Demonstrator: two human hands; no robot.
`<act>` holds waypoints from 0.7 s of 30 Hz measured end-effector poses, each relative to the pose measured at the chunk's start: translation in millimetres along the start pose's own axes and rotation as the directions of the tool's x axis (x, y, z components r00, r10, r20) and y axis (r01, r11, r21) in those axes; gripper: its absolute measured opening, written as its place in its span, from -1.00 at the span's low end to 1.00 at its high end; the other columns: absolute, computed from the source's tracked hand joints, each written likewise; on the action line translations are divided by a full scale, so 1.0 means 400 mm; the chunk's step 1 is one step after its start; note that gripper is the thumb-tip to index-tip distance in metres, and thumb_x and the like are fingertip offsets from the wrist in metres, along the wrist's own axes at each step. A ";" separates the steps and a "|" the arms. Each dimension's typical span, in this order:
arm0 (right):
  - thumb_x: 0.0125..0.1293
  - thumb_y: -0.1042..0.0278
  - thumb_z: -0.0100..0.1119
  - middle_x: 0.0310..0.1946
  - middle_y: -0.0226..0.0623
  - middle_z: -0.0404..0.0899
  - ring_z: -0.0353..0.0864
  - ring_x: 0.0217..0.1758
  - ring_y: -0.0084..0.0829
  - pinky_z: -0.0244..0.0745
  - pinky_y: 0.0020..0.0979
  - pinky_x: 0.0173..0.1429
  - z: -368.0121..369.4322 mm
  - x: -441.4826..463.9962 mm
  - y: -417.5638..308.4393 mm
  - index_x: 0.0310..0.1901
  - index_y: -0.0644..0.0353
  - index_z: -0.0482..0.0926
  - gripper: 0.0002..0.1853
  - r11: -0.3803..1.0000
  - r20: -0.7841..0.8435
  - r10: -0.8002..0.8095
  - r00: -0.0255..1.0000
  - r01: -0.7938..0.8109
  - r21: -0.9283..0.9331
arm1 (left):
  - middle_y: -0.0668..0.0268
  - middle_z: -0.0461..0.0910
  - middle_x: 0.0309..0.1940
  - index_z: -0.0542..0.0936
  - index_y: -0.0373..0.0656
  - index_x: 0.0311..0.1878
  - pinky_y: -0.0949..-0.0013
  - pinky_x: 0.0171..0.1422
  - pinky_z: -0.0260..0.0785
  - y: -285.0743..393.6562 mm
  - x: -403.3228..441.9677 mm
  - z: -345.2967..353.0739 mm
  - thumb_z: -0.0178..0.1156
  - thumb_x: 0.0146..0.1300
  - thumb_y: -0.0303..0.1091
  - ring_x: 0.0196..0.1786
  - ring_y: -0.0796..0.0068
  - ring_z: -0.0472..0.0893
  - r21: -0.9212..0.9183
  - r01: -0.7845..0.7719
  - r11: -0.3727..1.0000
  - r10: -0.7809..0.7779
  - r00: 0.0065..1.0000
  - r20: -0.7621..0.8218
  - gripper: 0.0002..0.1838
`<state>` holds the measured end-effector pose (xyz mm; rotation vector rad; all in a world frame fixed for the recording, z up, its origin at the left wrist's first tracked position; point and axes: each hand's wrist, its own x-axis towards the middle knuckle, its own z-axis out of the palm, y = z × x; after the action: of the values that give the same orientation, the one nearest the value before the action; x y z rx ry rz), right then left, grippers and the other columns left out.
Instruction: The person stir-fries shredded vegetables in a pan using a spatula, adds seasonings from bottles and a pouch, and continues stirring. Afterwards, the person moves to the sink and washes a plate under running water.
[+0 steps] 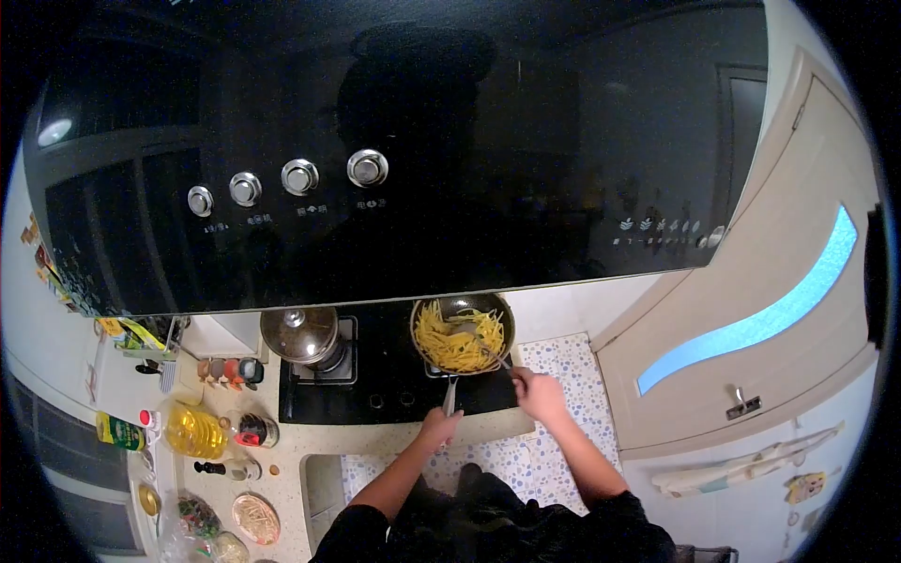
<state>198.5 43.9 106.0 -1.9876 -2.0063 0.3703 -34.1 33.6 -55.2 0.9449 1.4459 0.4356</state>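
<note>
A dark frying pan (511,330) sits on the right side of the black gas stove (380,361). Yellow strips of food, perhaps shredded potato (449,349), fill much of the pan. My left hand (438,427) is closed round the pan's handle (450,396), which points toward me. At the pan's right edge, my right hand (538,394) grips the handle of a metal spatula (495,356). The spatula's head is partly hidden among the yellow strips.
A lidded pot (298,336) stands on the left burner. Left on the counter are an oil bottle (195,430), a dark-sauce bottle (255,430), spice jars (232,371) and a plate (256,519). The range hood (526,188) hangs over the stove; a door (741,328) is at right.
</note>
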 end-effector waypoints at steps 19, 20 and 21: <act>0.30 0.26 0.17 -0.33 0.02 0.69 0.68 -0.24 0.08 0.61 -0.03 -0.12 0.178 0.101 0.005 0.02 0.06 0.67 -0.71 0.988 -0.059 0.085 0.995 -0.077 0.135 | 0.25 0.48 -0.67 0.53 -0.35 -0.18 0.21 -0.64 0.28 0.110 -0.104 -0.003 0.27 0.33 -0.05 -0.71 0.36 0.48 0.045 0.054 0.998 -0.051 0.997 -0.053 -0.56; 0.30 0.26 0.17 -0.32 0.00 0.69 0.68 -0.24 0.07 0.61 -0.03 -0.11 0.163 0.079 -0.007 0.02 0.05 0.67 -0.71 0.988 -0.018 0.081 0.997 -0.078 0.134 | 0.25 0.47 -0.67 0.52 -0.37 -0.16 0.21 -0.64 0.28 0.120 -0.113 -0.005 0.28 0.33 -0.06 -0.71 0.36 0.48 0.047 0.067 0.997 -0.065 0.997 -0.040 -0.55; 0.29 0.25 0.17 -0.33 -0.05 0.70 0.69 -0.26 0.03 0.62 -0.05 -0.12 0.138 0.052 -0.005 0.01 0.02 0.68 -0.72 0.988 -0.011 0.071 0.997 -0.069 0.141 | 0.25 0.47 -0.68 0.52 -0.39 -0.13 0.22 -0.64 0.28 0.134 -0.125 -0.010 0.28 0.33 -0.07 -0.71 0.35 0.47 0.047 0.081 0.996 -0.079 0.996 -0.029 -0.54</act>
<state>175.4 65.8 56.2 -1.9706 -1.8501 0.4962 -29.2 28.3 17.7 0.9194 1.5190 0.3566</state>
